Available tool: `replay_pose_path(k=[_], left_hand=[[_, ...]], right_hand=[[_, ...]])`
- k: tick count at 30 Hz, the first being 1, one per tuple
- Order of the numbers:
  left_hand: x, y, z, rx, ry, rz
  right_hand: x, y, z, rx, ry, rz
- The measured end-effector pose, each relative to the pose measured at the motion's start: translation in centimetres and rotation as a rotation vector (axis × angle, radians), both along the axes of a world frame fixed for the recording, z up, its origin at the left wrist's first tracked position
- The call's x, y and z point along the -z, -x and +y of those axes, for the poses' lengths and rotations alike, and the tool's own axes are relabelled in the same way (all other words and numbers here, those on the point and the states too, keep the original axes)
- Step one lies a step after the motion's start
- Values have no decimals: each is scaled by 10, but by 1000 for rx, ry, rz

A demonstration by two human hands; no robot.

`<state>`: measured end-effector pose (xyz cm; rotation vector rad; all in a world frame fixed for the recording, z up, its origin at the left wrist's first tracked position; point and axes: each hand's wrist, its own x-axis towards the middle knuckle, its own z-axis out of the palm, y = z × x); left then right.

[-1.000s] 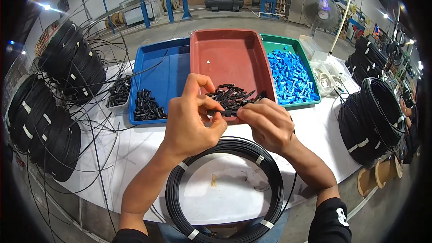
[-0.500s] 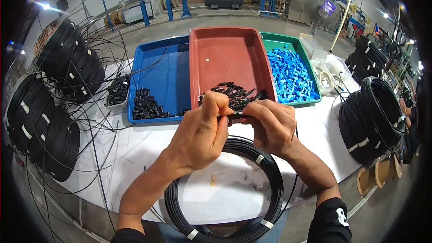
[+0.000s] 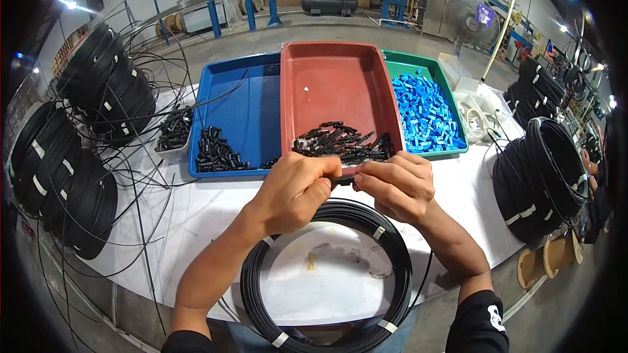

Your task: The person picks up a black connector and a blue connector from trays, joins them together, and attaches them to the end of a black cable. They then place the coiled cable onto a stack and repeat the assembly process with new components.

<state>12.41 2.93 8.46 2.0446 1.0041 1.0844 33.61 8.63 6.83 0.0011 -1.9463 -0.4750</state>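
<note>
A small black connector [image 3: 343, 180] is pinched between my two hands, just in front of the red tray. My left hand [image 3: 294, 189] is closed on its left end, fingers curled and thumb along the near side. On the other end, my right hand [image 3: 400, 186] is closed with thumb and forefinger; much of the part is hidden by the fingers. Below lies a coil of black cable [image 3: 252, 287], bound with white tape and overhanging the table's near edge. Similar black connectors [image 3: 343, 140] are heaped at the near end of the red tray [image 3: 333, 85].
A blue tray [image 3: 229, 98] with black parts [image 3: 216, 150] stands left; a green tray [image 3: 418, 59] of blue pieces [image 3: 425, 114] stands right. Stacked cable coils [image 3: 59, 176] with loose strands flank the white table [image 3: 163, 235] on the left, and more coils [image 3: 536, 176] on the right.
My hands have tipped and shifted slightly, still gripping the same connector. My left forefinger has lowered and lies flatter. The whole view has moved a little.
</note>
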Motion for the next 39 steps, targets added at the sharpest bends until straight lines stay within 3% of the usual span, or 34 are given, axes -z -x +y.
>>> replay_pose_path(k=[3,7,13,16,22,24,25,28,30,32,34,36,39], left_hand=[[-4,2,3,93,-34,187],[-2,6,6,123,-27,187],[11,9,16,355,34,174],[14,3,11,337,-109,65],[9,-11,-5,76,-154,55],[16,-13,-2,-12,-396,134],[17,-11,-1,-11,-396,135],[10,-4,3,-15,-335,262],[-4,-2,-1,105,-115,31],[10,-2,-2,86,-141,-21],[11,-10,-3,10,-288,41],[9,-12,-6,-3,-239,106],[14,-14,-15,-269,-722,517]], right_hand=[[-2,1,1,-63,-10,-31],[-3,2,-1,-89,-6,-60],[1,4,-2,-141,-10,-91],[0,2,-3,-110,28,-79],[-12,-1,-18,42,247,-120],[-19,-2,-24,32,485,-213],[-24,-1,-30,46,566,-206],[-21,-1,-21,-30,556,-208],[-14,2,-14,-83,493,-158],[-6,2,-8,-108,359,-79],[-4,1,-9,-121,368,-69],[-14,-2,-18,-76,451,-149],[-28,-7,-37,-14,625,-219]])
